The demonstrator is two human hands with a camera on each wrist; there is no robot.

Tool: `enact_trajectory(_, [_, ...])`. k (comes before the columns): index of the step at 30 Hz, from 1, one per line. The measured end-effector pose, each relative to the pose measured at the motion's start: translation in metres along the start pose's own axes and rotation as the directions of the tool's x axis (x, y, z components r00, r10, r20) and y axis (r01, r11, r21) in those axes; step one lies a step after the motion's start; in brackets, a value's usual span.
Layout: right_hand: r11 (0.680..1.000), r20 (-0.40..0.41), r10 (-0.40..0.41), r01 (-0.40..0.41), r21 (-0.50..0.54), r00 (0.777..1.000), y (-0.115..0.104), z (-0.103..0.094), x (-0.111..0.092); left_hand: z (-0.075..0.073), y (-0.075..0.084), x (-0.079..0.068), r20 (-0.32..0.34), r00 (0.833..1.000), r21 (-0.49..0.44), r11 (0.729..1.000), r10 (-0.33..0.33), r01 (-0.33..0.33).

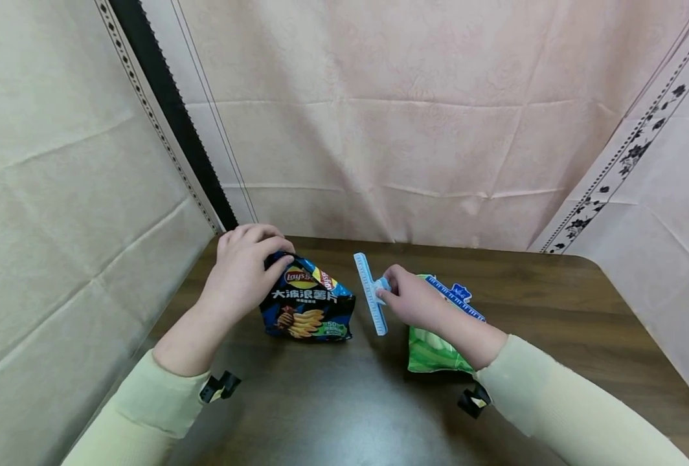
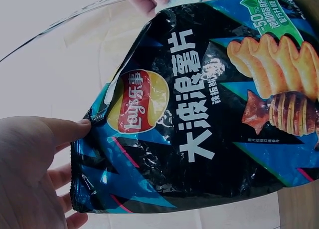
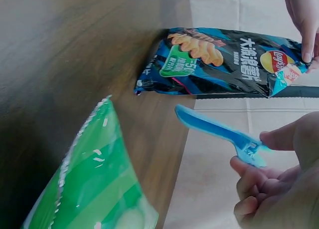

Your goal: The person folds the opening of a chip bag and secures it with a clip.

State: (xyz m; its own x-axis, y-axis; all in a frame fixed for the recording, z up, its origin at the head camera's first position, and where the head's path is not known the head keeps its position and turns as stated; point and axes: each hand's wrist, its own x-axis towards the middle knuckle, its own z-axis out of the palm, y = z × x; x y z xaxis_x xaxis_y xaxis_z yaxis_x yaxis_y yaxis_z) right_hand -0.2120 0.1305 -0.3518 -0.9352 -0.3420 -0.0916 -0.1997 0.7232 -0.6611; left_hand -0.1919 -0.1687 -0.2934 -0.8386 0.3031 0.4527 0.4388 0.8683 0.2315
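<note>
My left hand (image 1: 248, 265) pinches the top left corner of a black and blue Lay's chip bag (image 1: 306, 310), which stands upright on the table. In the left wrist view the thumb lies on the front of the bag (image 2: 199, 99), with the other fingers behind its top edge. Between the two bags, my right hand (image 1: 411, 298) holds a light blue bag clip (image 1: 370, 294) by its handle, thumb against fingers. From the right wrist view, the clip (image 3: 209, 124) points toward the black bag. A green bag (image 1: 438, 353) stands under the right forearm, partly hidden by it.
A dark blue clip (image 1: 455, 298) sits along the top of the green bag. The brown wooden table (image 1: 333, 401) ends at a pale cloth backdrop (image 1: 408, 142), with further cloth (image 1: 76, 194) on the left side.
</note>
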Motion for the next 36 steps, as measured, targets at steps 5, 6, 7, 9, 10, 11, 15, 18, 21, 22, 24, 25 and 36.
enact_trajectory(5, [0.998,-0.034,-0.056,0.056,0.002,0.998,0.001,-0.001,-0.006,0.001,-0.002,0.001,-0.009,1.0,-0.009,1.0,0.004,-0.004])
enact_trajectory(6, [0.998,-0.042,-0.07,0.069,-0.002,0.997,0.002,-0.001,-0.007,0.001,-0.002,0.002,-0.01,1.0,-0.009,1.0,0.005,-0.005])
enact_trajectory(7, [0.997,-0.051,-0.082,0.081,-0.011,0.995,0.002,-0.002,-0.007,0.001,-0.002,0.002,-0.01,1.0,-0.01,1.0,0.006,-0.006])
enact_trajectory(9, [0.994,-0.066,-0.102,0.101,-0.029,0.993,0.004,-0.003,-0.008,0.002,-0.002,0.003,-0.011,1.0,-0.008,1.0,0.008,-0.008])
enact_trajectory(10, [0.993,-0.07,-0.111,0.108,-0.039,0.991,0.004,-0.003,-0.009,0.002,-0.002,0.004,-0.011,1.0,-0.009,1.0,0.008,-0.008])
enact_trajectory(11, [0.993,-0.071,-0.117,0.114,-0.044,0.991,0.004,-0.004,-0.009,0.002,-0.002,0.004,-0.011,1.0,-0.009,1.0,0.008,-0.008])
enact_trajectory(15, [0.988,-0.076,-0.143,0.137,-0.072,0.987,0.003,-0.007,-0.01,0.003,-0.002,0.007,-0.013,1.0,-0.008,1.0,0.009,-0.009])
enact_trajectory(18, [0.984,-0.078,-0.16,0.152,-0.097,0.984,0.002,-0.009,-0.011,0.004,-0.002,0.008,-0.008,1.0,-0.012,1.0,0.0,0.0])
enact_trajectory(21, [0.979,-0.081,-0.176,0.166,-0.12,0.981,0.0,-0.011,-0.012,0.005,-0.002,0.009,-0.005,1.0,-0.016,1.0,-0.01,0.01])
enact_trajectory(22, [0.978,-0.085,-0.179,0.168,-0.124,0.98,-0.001,-0.011,-0.012,0.005,-0.002,0.009,-0.003,1.0,-0.016,1.0,-0.011,0.011])
enact_trajectory(24, [0.975,-0.09,-0.191,0.178,-0.132,0.978,-0.002,-0.012,-0.012,0.005,-0.002,0.009,-0.003,1.0,-0.014,1.0,-0.012,0.012])
enact_trajectory(25, [0.973,-0.09,-0.198,0.185,-0.138,0.976,-0.002,-0.013,-0.012,0.006,-0.002,0.009,-0.003,1.0,-0.013,1.0,-0.012,0.012])
enact_trajectory(36, [0.964,-0.051,-0.225,0.214,-0.158,0.973,-0.004,-0.015,-0.013,0.006,-0.002,0.01,-0.006,1.0,-0.009,1.0,0.004,-0.004])
